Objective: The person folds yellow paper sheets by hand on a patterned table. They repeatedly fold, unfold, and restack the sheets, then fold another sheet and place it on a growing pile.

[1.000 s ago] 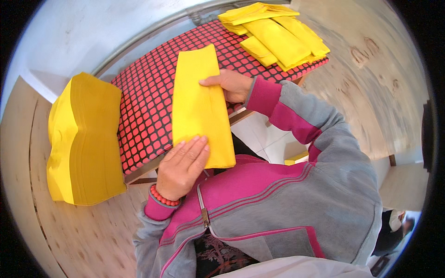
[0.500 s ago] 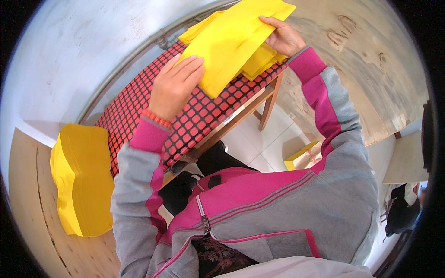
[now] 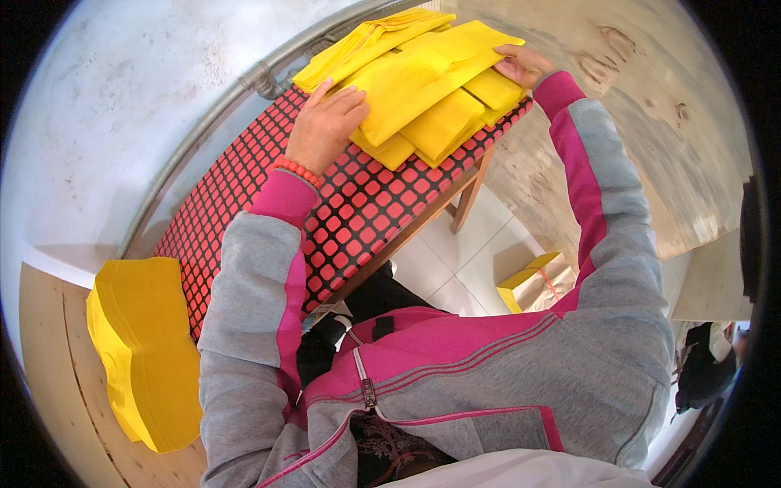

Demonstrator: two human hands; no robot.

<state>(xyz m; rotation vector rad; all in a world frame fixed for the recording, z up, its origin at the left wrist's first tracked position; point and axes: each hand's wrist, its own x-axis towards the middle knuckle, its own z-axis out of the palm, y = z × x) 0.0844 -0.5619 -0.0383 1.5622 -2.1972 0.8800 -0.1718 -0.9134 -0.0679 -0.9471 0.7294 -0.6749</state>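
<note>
A long folded yellow sheet (image 3: 439, 77), of cloth or paper, lies across a loose pile of similar folded yellow pieces (image 3: 443, 130). Its left end is in my left hand (image 3: 325, 126), fingers over the edge and thumb out of sight. My right hand (image 3: 525, 65) pinches the corner at its right end, thumb on top. More folded yellow pieces (image 3: 366, 41) are stacked behind, towards the wall. All of these rest on the far end of a narrow table with a red and black checked cover (image 3: 366, 211).
Left of the table, a thick stack of yellow sheets (image 3: 146, 350) sits on a wooden surface (image 3: 61, 350). A grey pipe (image 3: 191, 154) runs along the wall behind. Wooden board (image 3: 634, 138) stands at the right. On the tiled floor is a yellow and brown box-like package (image 3: 537, 285).
Both hands have moved slightly right and lowered the folded yellow sheet onto the pile. More of the pieces beneath and behind it now show. The view has shifted a little.
</note>
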